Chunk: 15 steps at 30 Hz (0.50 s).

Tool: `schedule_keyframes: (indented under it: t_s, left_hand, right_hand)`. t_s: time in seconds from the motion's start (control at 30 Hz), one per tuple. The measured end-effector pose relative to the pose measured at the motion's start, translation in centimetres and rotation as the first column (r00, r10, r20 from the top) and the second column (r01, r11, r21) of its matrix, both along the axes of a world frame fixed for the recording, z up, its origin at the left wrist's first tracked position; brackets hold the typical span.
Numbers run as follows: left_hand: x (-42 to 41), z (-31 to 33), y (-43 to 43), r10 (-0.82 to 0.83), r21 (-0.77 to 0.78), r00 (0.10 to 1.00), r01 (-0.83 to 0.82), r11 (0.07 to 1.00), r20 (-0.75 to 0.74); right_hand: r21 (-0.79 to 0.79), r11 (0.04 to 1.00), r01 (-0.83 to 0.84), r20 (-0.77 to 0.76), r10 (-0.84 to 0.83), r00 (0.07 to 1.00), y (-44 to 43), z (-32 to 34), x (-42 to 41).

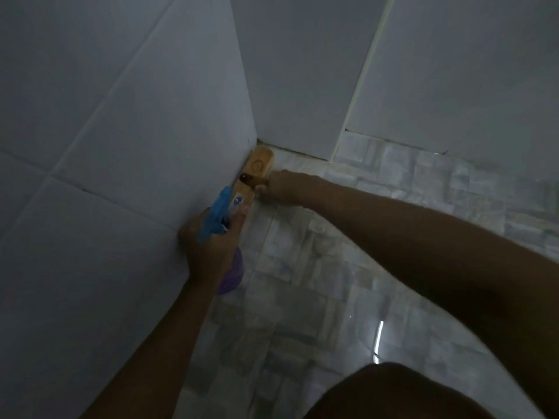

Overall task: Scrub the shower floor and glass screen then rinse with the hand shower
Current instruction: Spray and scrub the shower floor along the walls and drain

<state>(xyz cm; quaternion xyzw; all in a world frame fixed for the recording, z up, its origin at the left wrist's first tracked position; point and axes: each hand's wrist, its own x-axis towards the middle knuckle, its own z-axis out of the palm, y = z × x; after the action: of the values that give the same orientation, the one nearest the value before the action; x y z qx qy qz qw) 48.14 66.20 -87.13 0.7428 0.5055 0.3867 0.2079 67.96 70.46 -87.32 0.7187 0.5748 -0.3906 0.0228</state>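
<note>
On the tiled floor (302, 267), the right hand (281, 187) gripped a wooden brush (260, 164). The left hand (208, 249) gripped a spray bottle (219, 213).

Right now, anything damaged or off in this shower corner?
One thing: the right wall tile has an uneven bottom edge, with a dark gap where it meets the floor, possibly cracked grout; too dim to confirm. Otherwise normal: right hand holds the brush at the wall base, left hand grips the spray bottle.
</note>
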Motion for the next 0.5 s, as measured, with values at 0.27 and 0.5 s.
schedule_keyframes:
  t_s: [0.27,0.5]
  left_hand:
    - [2.3,0.1,1.9,-0.064,-0.304,0.997,0.075,0.950,0.046]
    - [7.6,-0.3,-1.9,-0.394,-0.458,0.916,0.316,0.831,-0.082]
  right_hand:
    - [-0.071,0.951,0.301,0.037,-0.299,0.954,-16.2,1.1,7.6]
    - [-0.120,0.770,0.627,0.149,-0.611,0.778,-26.8,1.3,11.0]
